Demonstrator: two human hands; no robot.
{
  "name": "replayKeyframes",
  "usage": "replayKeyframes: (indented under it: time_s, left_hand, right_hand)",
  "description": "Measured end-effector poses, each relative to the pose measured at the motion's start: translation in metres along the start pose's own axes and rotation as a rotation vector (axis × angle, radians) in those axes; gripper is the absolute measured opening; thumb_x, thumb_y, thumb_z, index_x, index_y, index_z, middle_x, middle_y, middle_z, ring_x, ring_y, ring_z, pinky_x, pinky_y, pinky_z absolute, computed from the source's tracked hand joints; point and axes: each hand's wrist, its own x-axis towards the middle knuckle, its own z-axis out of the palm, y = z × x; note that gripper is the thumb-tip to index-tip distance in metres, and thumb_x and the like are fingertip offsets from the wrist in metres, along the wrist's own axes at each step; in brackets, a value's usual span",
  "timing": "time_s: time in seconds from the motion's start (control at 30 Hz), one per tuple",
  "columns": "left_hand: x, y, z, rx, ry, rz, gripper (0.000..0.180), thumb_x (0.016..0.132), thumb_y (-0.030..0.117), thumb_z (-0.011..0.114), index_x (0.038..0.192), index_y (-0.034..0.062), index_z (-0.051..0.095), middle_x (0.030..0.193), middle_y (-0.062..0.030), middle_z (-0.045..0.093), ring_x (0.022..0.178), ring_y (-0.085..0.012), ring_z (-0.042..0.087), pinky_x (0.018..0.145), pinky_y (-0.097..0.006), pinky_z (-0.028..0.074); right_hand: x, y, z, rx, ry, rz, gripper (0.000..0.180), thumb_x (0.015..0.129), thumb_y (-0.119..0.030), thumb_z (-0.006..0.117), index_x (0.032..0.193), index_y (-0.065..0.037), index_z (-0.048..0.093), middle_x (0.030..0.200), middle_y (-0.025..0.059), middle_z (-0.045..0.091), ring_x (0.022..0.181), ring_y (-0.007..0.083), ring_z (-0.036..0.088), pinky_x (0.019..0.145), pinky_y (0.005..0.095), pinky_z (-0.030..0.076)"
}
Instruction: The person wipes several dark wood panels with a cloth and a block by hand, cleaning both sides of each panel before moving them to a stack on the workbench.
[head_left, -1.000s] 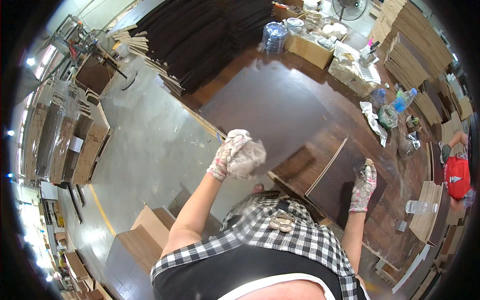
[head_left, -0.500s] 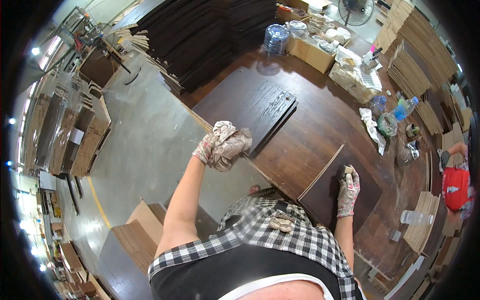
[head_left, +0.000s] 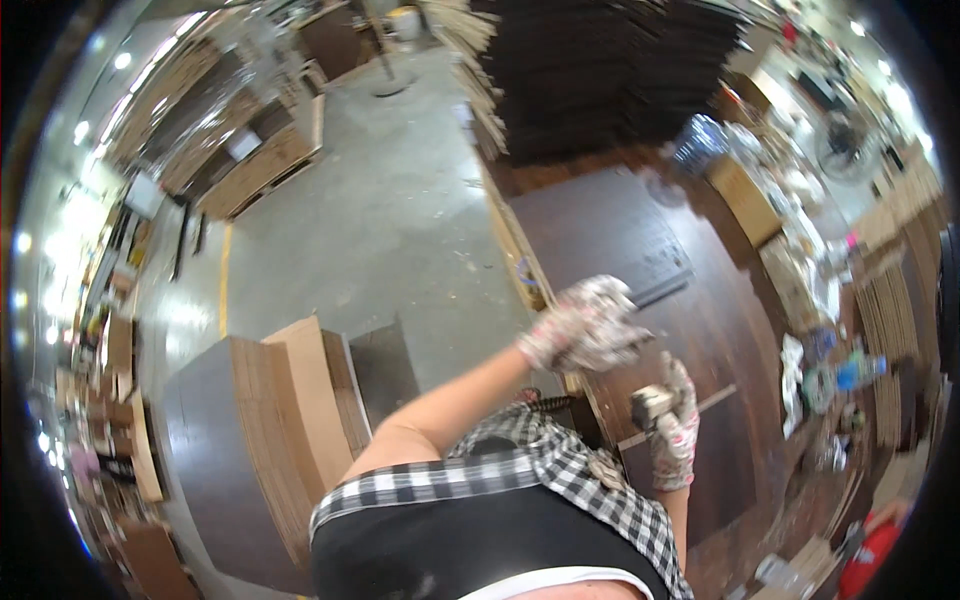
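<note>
My left hand (head_left: 575, 330), in a stained floral glove, is closed on a crumpled, blotchy rag (head_left: 612, 340); motion blurs its edges. It hovers over the table's near-left edge, close to the dark panels (head_left: 600, 225) stacked flat there. To its right, my right hand (head_left: 677, 440), gloved likewise, grips a small pale block with a dark end (head_left: 652, 404); I cannot make out its exact kind. One finger points up past the block. Under this hand lies another dark board (head_left: 715, 480) on the brown worktable (head_left: 690, 345).
A tall stack of dark panels (head_left: 600, 80) rises at the back. A cardboard box (head_left: 745, 200), plastic bottles (head_left: 860, 372) and a white crumpled paper (head_left: 791, 385) line the table's right side. Stacked boards (head_left: 270, 430) stand on the floor at left. Someone in red (head_left: 870, 560) is at lower right.
The view has turned to the right. My left hand has come across with the rag, nearer my right hand. My right hand has lifted somewhat off the board with the block.
</note>
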Motion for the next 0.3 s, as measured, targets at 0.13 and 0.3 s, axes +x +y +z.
replayKeyframes:
  time_s: [0.13, 0.3]
  left_hand:
    - [-0.004, 0.041, 0.040, -0.858, 0.238, -0.438, 0.040, 0.105, 0.031, 0.052, 0.137, 0.0077, 0.053, 0.130, -0.0052, 0.057, 0.114, -0.0107, 0.058, 0.095, -0.028, 0.051]
    - [-0.043, 0.012, 0.024, -0.932, 0.104, -0.371, 0.056, 0.104, 0.042, 0.050, 0.145, 0.0034, 0.047, 0.136, -0.0059, 0.055, 0.128, -0.0148, 0.049, 0.112, -0.033, 0.038]
  right_hand:
    - [0.018, 0.024, 0.033, -0.043, -0.247, 0.208, 0.067, 0.080, -0.023, 0.081, 0.138, -0.005, 0.053, 0.126, 0.0091, 0.062, 0.114, 0.0227, 0.061, 0.097, 0.0367, 0.050]
    - [0.036, 0.034, 0.044, 0.067, -0.245, 0.442, 0.055, 0.080, -0.008, 0.077, 0.130, -0.002, 0.056, 0.121, 0.0102, 0.064, 0.110, 0.0233, 0.062, 0.097, 0.0371, 0.051]
